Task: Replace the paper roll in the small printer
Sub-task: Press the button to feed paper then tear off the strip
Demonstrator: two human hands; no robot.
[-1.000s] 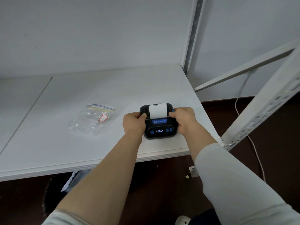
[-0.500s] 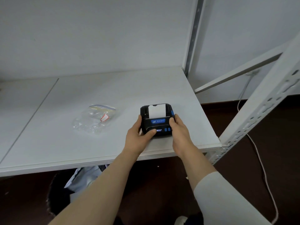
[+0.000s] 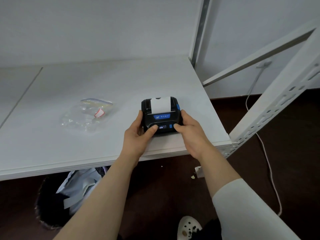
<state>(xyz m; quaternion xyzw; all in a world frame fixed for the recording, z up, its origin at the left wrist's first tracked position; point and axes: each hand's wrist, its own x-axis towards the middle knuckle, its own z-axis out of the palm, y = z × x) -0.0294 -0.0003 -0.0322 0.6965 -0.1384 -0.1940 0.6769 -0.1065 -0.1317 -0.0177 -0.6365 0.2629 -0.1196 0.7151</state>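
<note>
A small black printer (image 3: pixel 161 116) with blue buttons and a lit display stands on the white shelf board (image 3: pixel 103 84), near its front right corner. A strip of white paper (image 3: pixel 160 104) comes out of its slot and lies over the lid. My left hand (image 3: pixel 138 135) grips the printer's left side, thumb on the front panel. My right hand (image 3: pixel 190 134) grips its right side, thumb on the front panel by a blue button. The roll inside is hidden.
A clear zip bag (image 3: pixel 86 115) with small white items lies on the board to the left of the printer. White perforated shelf posts (image 3: pixel 270 110) rise at the right. A white cable (image 3: pixel 266 161) runs over the dark floor. A bag (image 3: pixel 78 187) lies under the shelf.
Both hands slid from the printer's upper sides toward me to its front corners, thumbs now on the front panel. The printer stays in place on the board.
</note>
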